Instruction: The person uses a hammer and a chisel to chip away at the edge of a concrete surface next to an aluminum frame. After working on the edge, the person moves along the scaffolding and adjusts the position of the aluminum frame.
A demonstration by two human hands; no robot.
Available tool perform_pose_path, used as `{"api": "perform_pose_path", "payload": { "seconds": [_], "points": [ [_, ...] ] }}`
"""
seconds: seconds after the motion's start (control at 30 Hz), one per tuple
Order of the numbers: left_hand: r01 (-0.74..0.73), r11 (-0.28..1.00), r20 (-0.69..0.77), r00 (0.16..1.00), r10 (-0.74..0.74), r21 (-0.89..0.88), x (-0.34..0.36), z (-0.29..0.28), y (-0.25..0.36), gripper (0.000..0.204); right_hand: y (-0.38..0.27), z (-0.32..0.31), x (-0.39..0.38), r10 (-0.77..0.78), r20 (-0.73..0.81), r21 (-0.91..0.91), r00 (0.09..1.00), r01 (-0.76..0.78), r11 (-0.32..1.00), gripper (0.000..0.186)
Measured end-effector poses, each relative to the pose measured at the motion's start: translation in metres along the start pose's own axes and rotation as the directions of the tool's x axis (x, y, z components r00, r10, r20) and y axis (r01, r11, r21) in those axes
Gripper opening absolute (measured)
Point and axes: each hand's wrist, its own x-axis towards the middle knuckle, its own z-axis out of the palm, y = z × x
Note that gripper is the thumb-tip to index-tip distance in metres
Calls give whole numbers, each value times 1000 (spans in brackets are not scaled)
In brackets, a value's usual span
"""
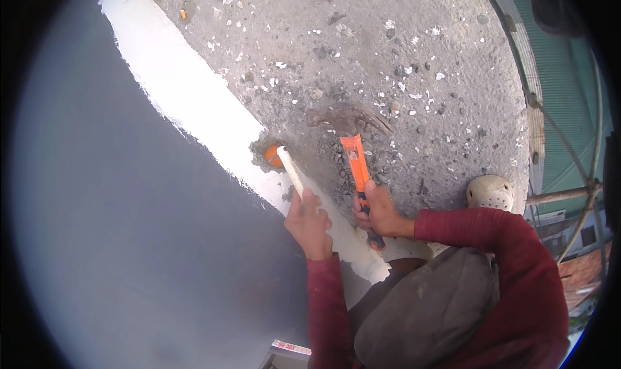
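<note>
We are grasping a slim, white, straight rod [292, 173] in our left hand [310, 223] and clasping the dark lower grip of an orange-handled claw hammer [356, 165] with a brown metal head in our right hand [383, 215]. In our view, the rod's upper end is overlapping a round orange piece [272, 155] set in a broken hollow beside a white painted band [194, 104]. The hammer's head is hanging over rough grey concrete [446, 65] strewn with pebbles and white flakes. A cream perforated shoe [490, 192] is resting rightward.
</note>
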Motion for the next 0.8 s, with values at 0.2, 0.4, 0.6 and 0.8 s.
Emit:
{"api": "perform_pose_path", "payload": {
  "seconds": [0.2, 0.4, 0.6, 0.8],
  "points": [
    [-41, 997, 42, 998, 39, 67, 3, -2, -2, 35, -8, 4, 4, 261, -137, -92, 956, -274, 957, 68],
    [-36, 999, 65, 997, 35, 17, 9, -4, 9, 36, -24, 3, 0, 42, -14, -77, 999, -43, 996, 66],
    [-32, 996, 6, 999, 32, -79, 8, 10, 10, 27, -21, 11, 16, -75, -77, -40, 994, 72, 997, 71],
    [-44, 998, 26, 999, 45, -53, 8, 11, 12, 27, -28, -6, 21, 228, -28, -148, 973, -230, 962, 67]
  ]
}}
